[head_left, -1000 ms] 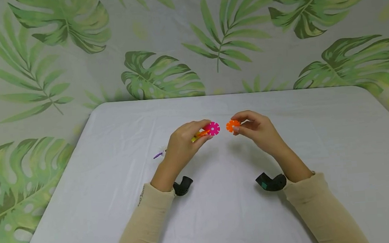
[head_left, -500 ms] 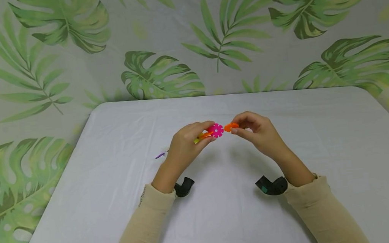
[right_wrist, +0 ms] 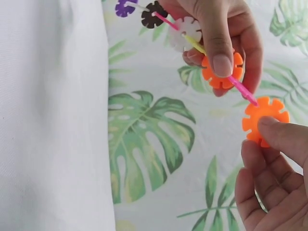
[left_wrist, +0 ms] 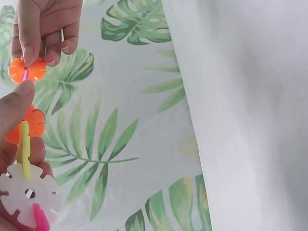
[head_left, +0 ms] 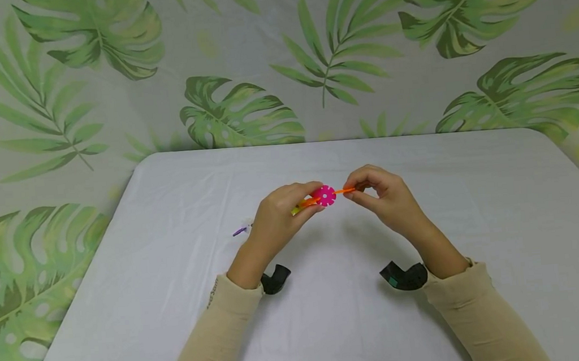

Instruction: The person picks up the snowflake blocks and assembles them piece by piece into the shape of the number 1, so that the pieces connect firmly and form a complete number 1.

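Observation:
My left hand (head_left: 280, 210) holds a chain of notched plastic discs, thumb on a chain orange disc (right_wrist: 209, 74). At the chain's end a pink disc (head_left: 327, 195) faces the head camera. Behind it come a yellow disc (left_wrist: 25, 151), a white disc (left_wrist: 13, 188), another pink disc, a black disc (right_wrist: 148, 19) and a purple disc (right_wrist: 122, 7) at the tail. My right hand (head_left: 381, 191) pinches a loose orange disc (right_wrist: 252, 117) between thumb and fingers. That disc is edge-on in the head view, its rim right at the pink disc's edge.
Both hands are above a white-covered table (head_left: 341, 324). A leaf-print cloth (head_left: 237, 37) hangs behind and to the sides. Black wrist-worn devices, a left one (head_left: 277, 279) and a right one (head_left: 404, 276), stick out inward beside the sleeves.
The orange disc in my right hand has turned from face-on to edge-on. My left hand has moved slightly right with the chain, and the gap between the pink and orange discs has closed.

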Demonstrator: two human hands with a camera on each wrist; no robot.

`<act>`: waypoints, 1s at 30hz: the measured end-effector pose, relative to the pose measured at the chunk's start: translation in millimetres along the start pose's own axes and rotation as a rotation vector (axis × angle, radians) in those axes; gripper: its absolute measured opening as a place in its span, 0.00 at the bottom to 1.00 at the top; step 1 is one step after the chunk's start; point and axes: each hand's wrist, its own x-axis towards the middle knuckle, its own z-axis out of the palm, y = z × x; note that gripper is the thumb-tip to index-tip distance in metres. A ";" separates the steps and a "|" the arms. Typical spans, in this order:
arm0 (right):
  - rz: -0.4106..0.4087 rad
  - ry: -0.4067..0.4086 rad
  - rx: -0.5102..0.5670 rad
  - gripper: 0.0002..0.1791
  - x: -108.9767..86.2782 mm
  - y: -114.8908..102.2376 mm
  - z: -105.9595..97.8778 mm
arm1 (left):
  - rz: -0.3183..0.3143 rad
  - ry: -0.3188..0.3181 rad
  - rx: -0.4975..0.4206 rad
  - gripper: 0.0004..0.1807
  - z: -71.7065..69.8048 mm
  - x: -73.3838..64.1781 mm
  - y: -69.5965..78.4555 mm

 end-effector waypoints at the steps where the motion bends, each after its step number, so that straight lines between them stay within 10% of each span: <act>1: -0.008 -0.002 0.005 0.11 0.2 -0.4 0.1 | 0.002 0.000 0.002 0.21 0.1 0.0 0.4; 30: -0.177 -0.023 0.009 0.16 0.9 -3.1 -3.1 | 0.120 0.006 0.057 0.19 -1.2 2.6 7.9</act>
